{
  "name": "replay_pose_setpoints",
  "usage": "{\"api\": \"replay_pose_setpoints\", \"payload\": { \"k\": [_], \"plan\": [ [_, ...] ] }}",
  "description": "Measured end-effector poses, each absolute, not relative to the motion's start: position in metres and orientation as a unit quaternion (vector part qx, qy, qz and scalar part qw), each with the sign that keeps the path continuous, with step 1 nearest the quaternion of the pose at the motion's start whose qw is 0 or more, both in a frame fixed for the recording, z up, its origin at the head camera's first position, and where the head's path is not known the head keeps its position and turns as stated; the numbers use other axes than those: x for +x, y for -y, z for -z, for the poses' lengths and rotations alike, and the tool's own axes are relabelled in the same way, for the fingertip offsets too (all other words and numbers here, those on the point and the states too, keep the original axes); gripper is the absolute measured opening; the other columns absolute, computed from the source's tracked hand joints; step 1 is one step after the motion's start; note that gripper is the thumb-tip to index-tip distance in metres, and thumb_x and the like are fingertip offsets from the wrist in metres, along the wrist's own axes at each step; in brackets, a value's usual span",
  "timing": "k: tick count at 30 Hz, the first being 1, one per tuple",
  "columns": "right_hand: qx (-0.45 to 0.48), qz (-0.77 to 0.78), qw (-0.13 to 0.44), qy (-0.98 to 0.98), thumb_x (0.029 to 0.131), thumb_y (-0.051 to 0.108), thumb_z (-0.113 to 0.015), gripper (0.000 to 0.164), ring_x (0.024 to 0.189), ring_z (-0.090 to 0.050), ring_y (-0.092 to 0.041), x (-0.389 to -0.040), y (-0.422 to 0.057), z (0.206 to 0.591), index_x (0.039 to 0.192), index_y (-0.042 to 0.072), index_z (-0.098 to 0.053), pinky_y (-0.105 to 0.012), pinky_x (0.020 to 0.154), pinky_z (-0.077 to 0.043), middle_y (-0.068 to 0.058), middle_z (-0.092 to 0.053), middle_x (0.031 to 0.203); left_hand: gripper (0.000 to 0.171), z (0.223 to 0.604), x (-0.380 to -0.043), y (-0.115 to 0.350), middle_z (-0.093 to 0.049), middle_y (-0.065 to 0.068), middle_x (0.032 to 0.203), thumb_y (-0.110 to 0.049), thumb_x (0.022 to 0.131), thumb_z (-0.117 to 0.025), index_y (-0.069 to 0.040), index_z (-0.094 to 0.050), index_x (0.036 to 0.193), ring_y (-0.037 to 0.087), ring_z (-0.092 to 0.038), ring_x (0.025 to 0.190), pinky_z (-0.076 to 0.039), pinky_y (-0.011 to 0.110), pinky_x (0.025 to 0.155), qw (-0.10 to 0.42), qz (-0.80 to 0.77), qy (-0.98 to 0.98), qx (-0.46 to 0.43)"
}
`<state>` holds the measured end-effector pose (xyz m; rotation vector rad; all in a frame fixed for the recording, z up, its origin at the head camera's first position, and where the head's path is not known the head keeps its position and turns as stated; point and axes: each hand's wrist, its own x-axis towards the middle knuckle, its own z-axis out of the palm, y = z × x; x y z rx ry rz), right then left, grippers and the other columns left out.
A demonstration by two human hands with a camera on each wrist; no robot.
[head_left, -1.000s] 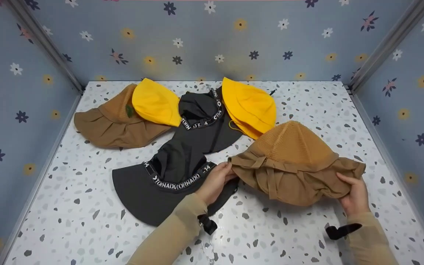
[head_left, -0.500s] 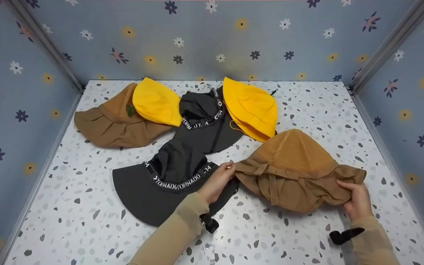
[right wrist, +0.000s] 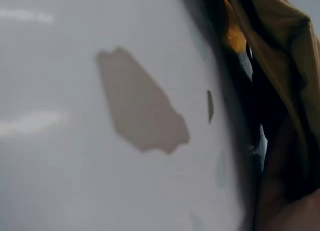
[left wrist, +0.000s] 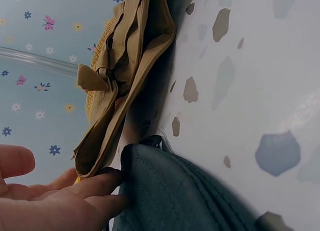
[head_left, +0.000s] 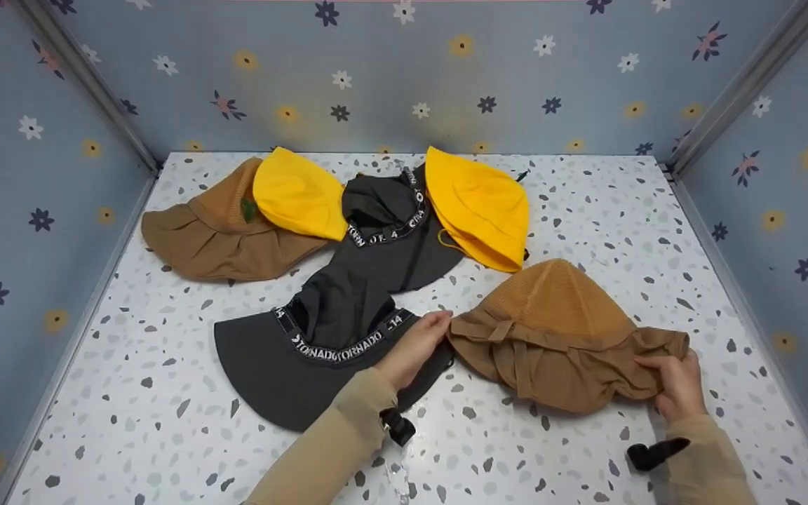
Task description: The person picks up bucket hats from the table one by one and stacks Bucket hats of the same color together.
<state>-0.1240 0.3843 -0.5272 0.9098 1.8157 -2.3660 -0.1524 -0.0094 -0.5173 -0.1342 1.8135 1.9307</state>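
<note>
We have the near brown hat [head_left: 565, 344] at the right front of the table [head_left: 165, 435], crown up, gathered brim toward us, a fabric tie on the brim's left part. Both hands are on it. Right hand [head_left: 679, 382] pinches the right end of the brim, thumb on top. Left hand [head_left: 414, 348] has its fingertips against the left end of the brim; in the left wrist view we see the thumb standing apart from the fingers, so no pinch there. Left hand also sits over the near black hat [head_left: 299, 389]; we can't tell if the fingertips touch its brim. Right wrist view is dark and blurred around the hand. We can't tell how much of the near brown hat's brim rests on the table.

Others: near black hat lies left of the near brown hat, band lettered TORNADO. Its crown meets the far black hat [head_left: 404, 259] behind it. Right yellow hat [head_left: 485, 210] overlaps the far black hat's right side. Left yellow hat [head_left: 297, 196] touches that hat's left side and partly covers the far brown hat [head_left: 225, 238], which shows a green patch [head_left: 247, 210]. Flowered blue walls [head_left: 390, 77] flank and back the table.
</note>
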Motion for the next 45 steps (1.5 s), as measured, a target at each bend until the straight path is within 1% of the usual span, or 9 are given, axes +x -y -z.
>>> {"api": "replay_pose_setpoints", "payload": {
  "k": [5, 11, 15, 19, 22, 29, 37, 42, 45],
  "plan": [
    [0.298, 0.720, -0.023, -0.626, 0.076, -0.022, -0.066, 0.054, 0.085, -0.065, -0.005, -0.127, -0.381, 0.526, 0.114, 0.012, -0.049, -0.020, 0.073, -0.057, 0.010, -0.064, 0.097, 0.048, 0.519, -0.152, 0.008, -0.043, 0.022, 0.151, -0.024, 0.108, -0.040, 0.007, -0.042, 0.145, 0.035, -0.034, 0.145, -0.024, 0.043, 0.122, 0.235, -0.698, -0.675, -0.041],
    [0.345, 0.650, 0.001, -0.678, 0.079, -0.014, -0.070, 0.100, 0.098, -0.053, -0.001, -0.129, -0.378, 0.523, 0.150, 0.017, -0.005, -0.011, 0.083, -0.050, 0.009, -0.044, 0.121, 0.049, 0.518, -0.152, 0.009, -0.043, 0.023, 0.151, -0.024, 0.108, -0.040, 0.008, -0.042, 0.145, 0.036, -0.034, 0.145, -0.023, 0.043, 0.123, 0.235, -0.702, -0.672, -0.032],
    [0.342, 0.625, 0.020, -0.702, 0.082, -0.009, -0.070, 0.117, 0.129, -0.043, -0.017, -0.131, -0.379, 0.519, 0.157, 0.017, 0.015, -0.016, 0.106, -0.040, -0.007, -0.032, 0.151, 0.049, 0.517, -0.153, 0.012, -0.046, 0.024, 0.149, -0.023, 0.107, -0.041, 0.010, -0.043, 0.143, 0.036, -0.037, 0.143, -0.025, 0.043, 0.122, 0.238, -0.713, -0.659, -0.032],
    [0.332, 0.593, 0.030, -0.733, 0.083, -0.007, -0.068, 0.112, 0.151, -0.012, -0.024, -0.132, -0.378, 0.515, 0.158, 0.011, 0.014, -0.030, 0.124, -0.015, -0.012, 0.001, 0.166, 0.051, 0.515, -0.154, 0.020, -0.042, 0.027, 0.150, -0.023, 0.107, -0.043, 0.012, -0.040, 0.144, 0.039, -0.035, 0.144, -0.026, 0.045, 0.122, 0.242, -0.724, -0.644, -0.046],
    [0.324, 0.576, 0.033, -0.749, 0.084, -0.005, -0.066, 0.105, 0.152, -0.001, -0.026, -0.134, -0.377, 0.512, 0.158, 0.008, 0.007, -0.036, 0.126, -0.007, -0.012, 0.008, 0.166, 0.052, 0.512, -0.156, 0.029, -0.039, 0.028, 0.151, -0.023, 0.106, -0.044, 0.012, -0.038, 0.144, 0.040, -0.036, 0.143, -0.028, 0.047, 0.121, 0.237, -0.731, -0.637, -0.061],
    [0.332, 0.572, 0.027, -0.750, 0.089, -0.002, -0.062, 0.092, 0.152, -0.006, -0.028, -0.137, -0.373, 0.510, 0.159, 0.007, -0.003, -0.036, 0.126, -0.012, -0.013, 0.000, 0.166, 0.050, 0.501, -0.167, 0.054, -0.042, 0.024, 0.151, -0.020, 0.104, -0.049, 0.006, -0.040, 0.146, 0.040, -0.042, 0.139, -0.034, 0.047, 0.117, 0.197, -0.740, -0.635, -0.097],
    [0.324, 0.569, 0.010, -0.756, 0.089, -0.002, -0.062, 0.088, 0.151, 0.014, -0.018, -0.139, -0.367, 0.506, 0.159, 0.010, -0.009, -0.032, 0.125, -0.001, -0.004, 0.018, 0.164, 0.045, 0.484, -0.190, 0.086, -0.044, 0.024, 0.149, -0.014, 0.103, -0.050, 0.005, -0.044, 0.143, 0.038, -0.045, 0.136, -0.037, 0.046, 0.115, 0.109, -0.742, -0.649, -0.126],
    [0.313, 0.565, 0.008, -0.763, 0.090, -0.001, -0.061, 0.087, 0.152, 0.008, -0.019, -0.140, -0.362, 0.505, 0.159, 0.009, -0.010, -0.034, 0.125, -0.004, -0.002, 0.018, 0.164, 0.040, 0.478, -0.206, 0.105, -0.053, 0.021, 0.141, -0.015, 0.102, -0.051, 0.004, -0.052, 0.138, 0.032, -0.049, 0.132, -0.038, 0.041, 0.113, 0.035, -0.666, -0.735, -0.125],
    [0.301, 0.552, -0.001, -0.777, 0.089, -0.002, -0.061, 0.086, 0.153, 0.008, -0.023, -0.138, -0.360, 0.506, 0.159, 0.006, -0.012, -0.036, 0.126, -0.004, -0.006, 0.015, 0.165, 0.040, 0.476, -0.215, 0.115, -0.056, 0.020, 0.139, -0.016, 0.102, -0.052, 0.003, -0.054, 0.137, 0.031, -0.050, 0.131, -0.039, 0.041, 0.112, 0.019, -0.613, -0.782, -0.115]
  ]
}}
